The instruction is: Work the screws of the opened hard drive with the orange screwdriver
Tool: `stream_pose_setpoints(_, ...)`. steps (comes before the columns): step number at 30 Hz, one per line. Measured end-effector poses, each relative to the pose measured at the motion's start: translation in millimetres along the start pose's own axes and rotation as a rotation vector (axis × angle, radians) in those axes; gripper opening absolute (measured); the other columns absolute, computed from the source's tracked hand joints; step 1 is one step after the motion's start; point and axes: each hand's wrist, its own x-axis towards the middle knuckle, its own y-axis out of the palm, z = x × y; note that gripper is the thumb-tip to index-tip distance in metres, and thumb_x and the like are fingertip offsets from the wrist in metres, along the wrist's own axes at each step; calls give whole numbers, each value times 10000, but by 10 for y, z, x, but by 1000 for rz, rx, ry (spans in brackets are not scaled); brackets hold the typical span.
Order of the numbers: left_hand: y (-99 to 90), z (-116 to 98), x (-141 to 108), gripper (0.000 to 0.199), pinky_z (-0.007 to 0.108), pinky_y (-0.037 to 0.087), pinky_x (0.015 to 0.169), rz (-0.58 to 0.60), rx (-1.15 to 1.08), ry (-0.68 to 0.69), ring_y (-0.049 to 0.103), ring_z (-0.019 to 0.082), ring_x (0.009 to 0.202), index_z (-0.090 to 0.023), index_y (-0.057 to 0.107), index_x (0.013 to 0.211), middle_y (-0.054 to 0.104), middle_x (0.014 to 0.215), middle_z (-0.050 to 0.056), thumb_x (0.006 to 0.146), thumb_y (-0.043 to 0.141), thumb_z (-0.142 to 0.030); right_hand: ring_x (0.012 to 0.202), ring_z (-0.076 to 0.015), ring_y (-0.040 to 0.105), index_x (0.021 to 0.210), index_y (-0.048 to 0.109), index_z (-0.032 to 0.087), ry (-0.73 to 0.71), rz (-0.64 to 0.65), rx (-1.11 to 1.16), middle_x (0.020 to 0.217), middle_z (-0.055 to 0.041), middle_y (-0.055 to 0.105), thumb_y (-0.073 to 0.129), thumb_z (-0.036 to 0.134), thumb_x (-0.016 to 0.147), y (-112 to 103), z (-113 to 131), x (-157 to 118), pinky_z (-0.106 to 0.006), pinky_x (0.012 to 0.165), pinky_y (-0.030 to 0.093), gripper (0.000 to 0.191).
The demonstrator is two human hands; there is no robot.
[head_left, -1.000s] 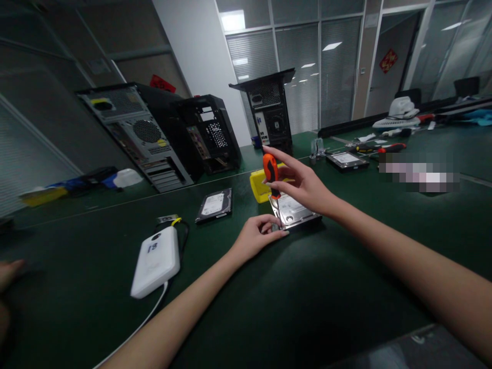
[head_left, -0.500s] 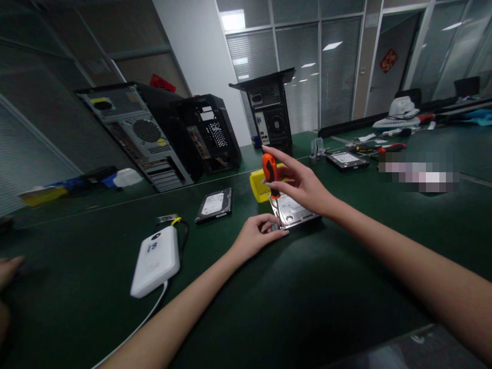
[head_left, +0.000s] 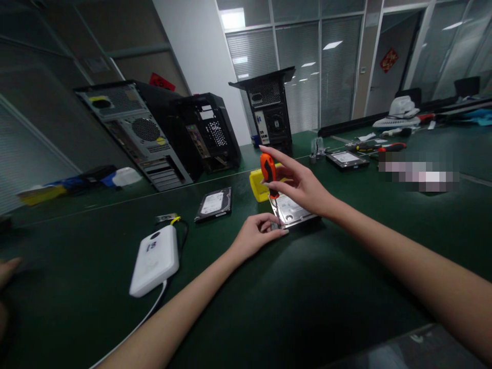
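Observation:
An orange and black screwdriver (head_left: 268,169) stands nearly upright in my right hand (head_left: 302,182), my index finger stretched over the top of its handle. Its shaft runs down to the near left corner of a silver hard drive (head_left: 294,209) on the table. My left hand (head_left: 258,233) grips that same corner, fingers bent, with the thumb along the near edge. The screwdriver's tip is hard to make out beside those fingers. Behind the drive sits a yellow plastic piece (head_left: 258,185), partly covered by my right hand.
Another hard drive (head_left: 214,204) lies to the left, and a white power bank (head_left: 156,260) with a cable is nearer. Computer cases (head_left: 146,130) stand at the back. At right are a third drive (head_left: 347,159) and pliers (head_left: 392,147). Another person's hand (head_left: 7,270) shows at far left.
The screwdriver handle and my right hand have tilted very slightly to the left. My left hand and the drive hold their places.

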Motion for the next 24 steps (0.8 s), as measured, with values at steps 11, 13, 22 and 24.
stream_pose_setpoints(11, 11, -55, 4, 338, 228, 307, 599, -29, -21, 4, 353, 102, 569, -118, 701, 867, 349, 564, -69, 743, 702, -433, 990, -161, 601, 1455, 327, 282, -11, -10, 22, 1311, -44, 557, 553, 202, 832, 5, -28, 6, -275, 800, 541, 668)
stream_pose_setpoints(13, 11, -48, 4, 339, 229, 310, 600, -25, -21, 4, 353, 102, 568, -119, 701, 871, 356, 567, -68, 744, 700, -434, 958, -154, 601, 1458, 323, 283, 2, -12, 20, 1284, -45, 575, 549, 201, 832, 4, -19, 5, -268, 782, 541, 671)
stream_pose_setpoints(22, 7, -20, 12, 373, 223, 284, 566, -17, -18, -22, 340, 100, 557, -125, 692, 893, 378, 578, -64, 721, 714, -455, 882, -132, 580, 1451, 343, 258, 8, -24, 13, 1244, -52, 584, 555, 215, 829, 8, -3, 6, -256, 765, 530, 658)
stream_pose_setpoints(24, 5, -24, 12, 375, 223, 284, 567, -15, -18, -27, 342, 101, 559, -124, 691, 900, 381, 582, -63, 722, 712, -453, 879, -128, 576, 1449, 345, 263, 5, -23, 7, 1265, -49, 571, 555, 215, 828, 8, -3, 6, -253, 763, 528, 657)
